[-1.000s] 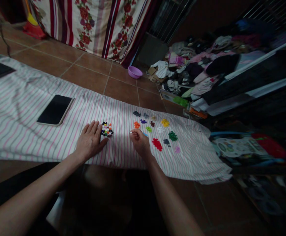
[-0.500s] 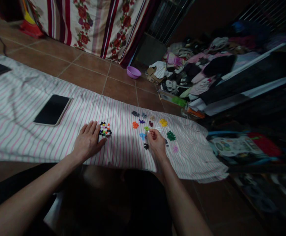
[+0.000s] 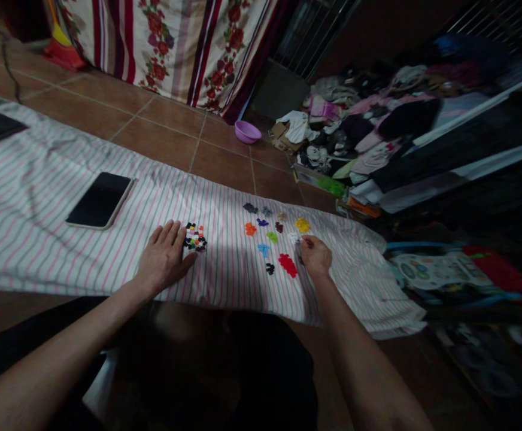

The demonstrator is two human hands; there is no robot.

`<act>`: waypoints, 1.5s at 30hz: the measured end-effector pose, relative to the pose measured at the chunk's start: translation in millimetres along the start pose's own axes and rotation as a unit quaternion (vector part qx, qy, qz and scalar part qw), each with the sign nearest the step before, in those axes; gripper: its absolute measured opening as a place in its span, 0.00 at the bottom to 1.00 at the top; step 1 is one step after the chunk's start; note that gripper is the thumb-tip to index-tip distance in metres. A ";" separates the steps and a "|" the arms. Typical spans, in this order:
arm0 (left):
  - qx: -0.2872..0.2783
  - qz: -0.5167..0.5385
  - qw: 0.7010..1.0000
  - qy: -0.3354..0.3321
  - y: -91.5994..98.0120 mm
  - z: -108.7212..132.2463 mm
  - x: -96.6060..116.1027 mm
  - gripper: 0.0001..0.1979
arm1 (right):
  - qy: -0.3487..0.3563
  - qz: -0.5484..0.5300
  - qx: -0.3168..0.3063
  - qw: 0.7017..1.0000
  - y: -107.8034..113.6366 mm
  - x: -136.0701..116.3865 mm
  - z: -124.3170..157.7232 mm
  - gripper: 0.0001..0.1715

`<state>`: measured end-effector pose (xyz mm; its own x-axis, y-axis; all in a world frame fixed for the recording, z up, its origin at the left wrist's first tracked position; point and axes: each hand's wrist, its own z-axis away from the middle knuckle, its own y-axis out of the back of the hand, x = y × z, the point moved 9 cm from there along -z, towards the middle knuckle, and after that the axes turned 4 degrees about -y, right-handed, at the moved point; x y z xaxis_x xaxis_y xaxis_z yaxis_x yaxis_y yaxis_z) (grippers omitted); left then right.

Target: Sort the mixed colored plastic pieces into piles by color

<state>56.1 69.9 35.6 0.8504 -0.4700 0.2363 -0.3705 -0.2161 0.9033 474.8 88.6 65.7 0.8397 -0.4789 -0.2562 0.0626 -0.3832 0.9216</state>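
A pink-striped cloth [image 3: 41, 233] lies on the tiled floor. My left hand [image 3: 164, 257] rests flat on it, fingers spread, beside a small mixed heap of coloured pieces [image 3: 195, 236]. To the right lie sorted little groups by colour: a red group [image 3: 287, 264], a yellow group [image 3: 302, 225], an orange group [image 3: 250, 229], a blue group [image 3: 263, 248] and a black group [image 3: 270, 269]. My right hand [image 3: 315, 256] is over the white pieces [image 3: 294, 237], fingers pinched together; what they hold is too small to make out.
A dark phone [image 3: 100, 200] lies on the cloth to the left. A purple bowl [image 3: 247, 131] stands on the tiles beyond. A heap of clothes [image 3: 369, 131] and clutter fill the right side. A flowered curtain [image 3: 189, 42] hangs at the back.
My right hand has moved to the right, from beside the mixed heap to the white pieces past the red group. My left hand has stayed put.
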 end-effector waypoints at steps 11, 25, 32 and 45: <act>0.004 0.007 1.000 0.005 -0.2 0.4 -0.7 0.29 | 0.048 -0.004 0.003 0.999 -17.3 1.6 -19.6 0.18; 0.007 -0.005 1.000 -0.001 0.3 0.4 0.3 0.29 | 0.066 0.010 -0.004 0.998 -24.1 3.6 -30.8 0.18; 0.011 0.009 1.000 0.002 0.4 0.8 0.1 0.29 | 0.053 0.007 -0.002 0.999 -20.9 3.4 -28.6 0.19; 0.004 0.002 1.000 0.002 -0.3 -0.3 0.0 0.28 | 0.135 -0.161 0.015 0.978 2.0 -79.9 16.7 0.20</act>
<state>56.4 70.1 35.4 0.8499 -0.4681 0.2421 -0.3775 -0.2204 0.8994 398.9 112.8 83.1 0.8914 -0.1052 -0.4409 0.3345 -0.5036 0.7965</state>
